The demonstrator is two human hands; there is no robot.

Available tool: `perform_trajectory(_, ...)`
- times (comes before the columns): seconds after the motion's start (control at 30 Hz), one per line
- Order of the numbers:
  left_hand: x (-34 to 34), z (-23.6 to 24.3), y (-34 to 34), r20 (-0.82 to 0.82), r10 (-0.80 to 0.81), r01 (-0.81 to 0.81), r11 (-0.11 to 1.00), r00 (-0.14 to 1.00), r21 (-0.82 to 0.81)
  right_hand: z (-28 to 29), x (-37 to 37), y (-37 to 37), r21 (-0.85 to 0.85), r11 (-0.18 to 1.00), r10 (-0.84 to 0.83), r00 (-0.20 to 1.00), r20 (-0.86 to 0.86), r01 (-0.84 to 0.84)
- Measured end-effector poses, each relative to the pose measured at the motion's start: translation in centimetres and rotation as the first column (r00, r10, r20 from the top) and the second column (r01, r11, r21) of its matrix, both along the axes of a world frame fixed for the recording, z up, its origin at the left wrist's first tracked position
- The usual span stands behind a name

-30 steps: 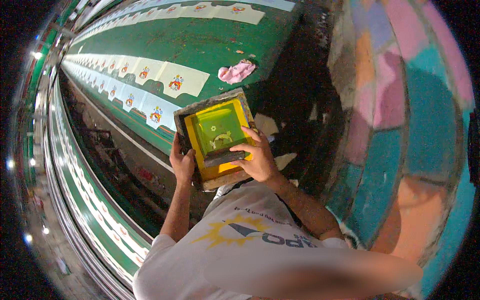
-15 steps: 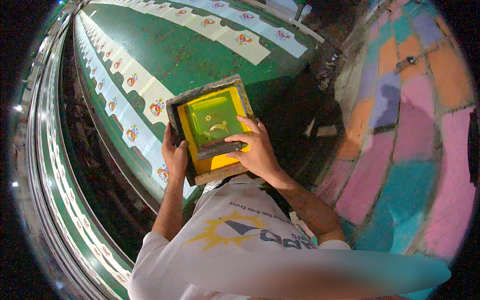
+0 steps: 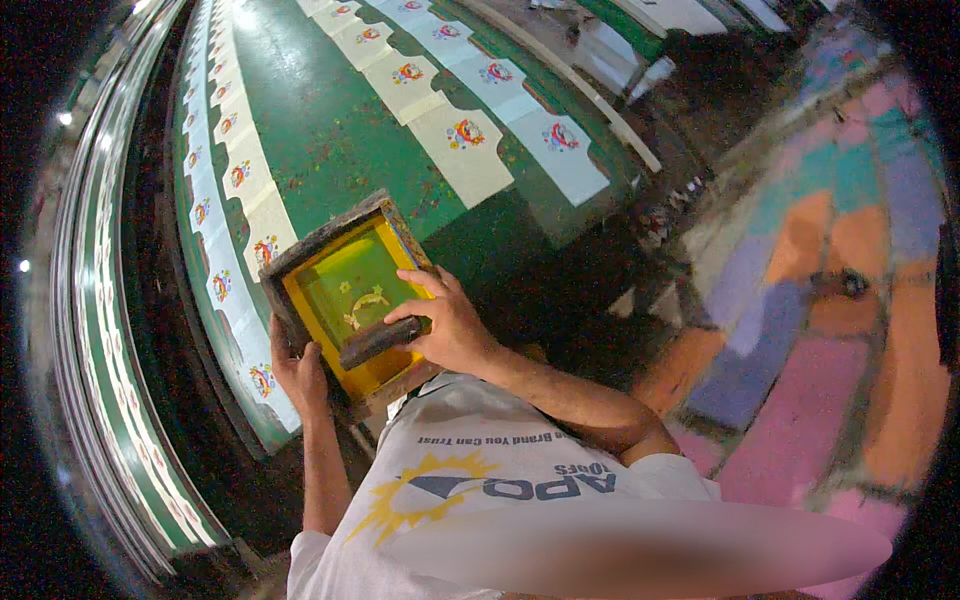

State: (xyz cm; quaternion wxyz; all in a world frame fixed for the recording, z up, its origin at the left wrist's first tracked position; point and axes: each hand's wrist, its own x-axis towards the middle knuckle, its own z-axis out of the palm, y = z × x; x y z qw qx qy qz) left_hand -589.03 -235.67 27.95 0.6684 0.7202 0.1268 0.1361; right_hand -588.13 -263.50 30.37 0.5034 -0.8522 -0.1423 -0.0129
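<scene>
W/ L hand (image 3: pixel 303 380), gripping left edge of yellow-lined frame (image 3: pixel 325 234); w/ R hand (image 3: pixel 452 332), holding dark bar (image 3: pixel 372 345) inside. Beyond: printed cloth pcs (image 3: pixel 478 172) on green tabletop (image 3: pixel 325 130).

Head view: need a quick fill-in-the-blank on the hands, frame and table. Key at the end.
The left hand grips the frame's ____ side. The dark bar is held by the ____ hand. A ____ band borders the green panel inside the frame. The table under the printed sheets is ____.

Missing words: left; right; yellow; green.
</scene>
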Motion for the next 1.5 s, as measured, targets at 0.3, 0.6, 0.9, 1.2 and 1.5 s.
perform_trajectory(0.3,0.0,3.0,-14.3,-0.018,0.229,-0.228,0.972,0.973,0.048,2.0,7.3,-13.3,0.06,0.969,0.242,0.969,-0.038,-0.24)
perform_trajectory(0.6,10.2,-0.7,-21.5,-0.102,0.157,-0.145,0.982,0.982,0.122,0.0,14.7,-20.6,-0.036,0.986,0.163,0.984,-0.075,-0.166)
perform_trajectory(0.9,17.2,-2.2,-30.8,-0.067,0.19,-0.194,0.98,0.979,-0.049,-0.6,22.0,-29.6,-0.123,0.974,0.177,0.979,-0.102,-0.189)
perform_trajectory(1.2,14.4,-1.1,-41.4,-0.039,0.4,-0.391,0.909,0.915,0.147,-2.5,25.5,-39.9,-0.065,0.875,0.472,0.875,-0.109,-0.48)
perform_trajectory(1.5,8.8,-1.5,-58.8,-0.133,0.774,-0.725,0.628,0.619,0.283,-4.0,28.8,-48.9,0.006,0.629,0.764,0.616,-0.191,-0.778)
